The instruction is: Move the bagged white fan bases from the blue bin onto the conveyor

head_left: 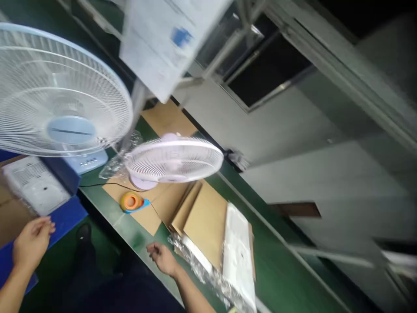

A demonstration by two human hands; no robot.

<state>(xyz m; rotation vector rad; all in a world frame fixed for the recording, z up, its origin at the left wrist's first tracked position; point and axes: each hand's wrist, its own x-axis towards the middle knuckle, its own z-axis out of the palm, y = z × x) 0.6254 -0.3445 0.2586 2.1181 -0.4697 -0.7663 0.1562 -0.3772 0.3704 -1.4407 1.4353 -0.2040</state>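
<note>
Left hand (31, 243), fingers loosely curled and empty, hovers over a blue board (63, 215) beside a ribbed white plastic panel (34, 184). Right hand (163, 257), fingers apart and empty, rests at the green tabletop (137, 237) edge, near flat brown cardboard (203, 224), crinkled clear film (185, 248) and a round orange tape roll (130, 201).

On my green bench (273, 269): large white fan (58, 91), tilted, at far left; smaller white fan (174, 158) near centre, over flat cardboard sheets (203, 217); orange tape roll (130, 201) just beside its base; blurred paper sheet (166, 39) hanging above.
</note>
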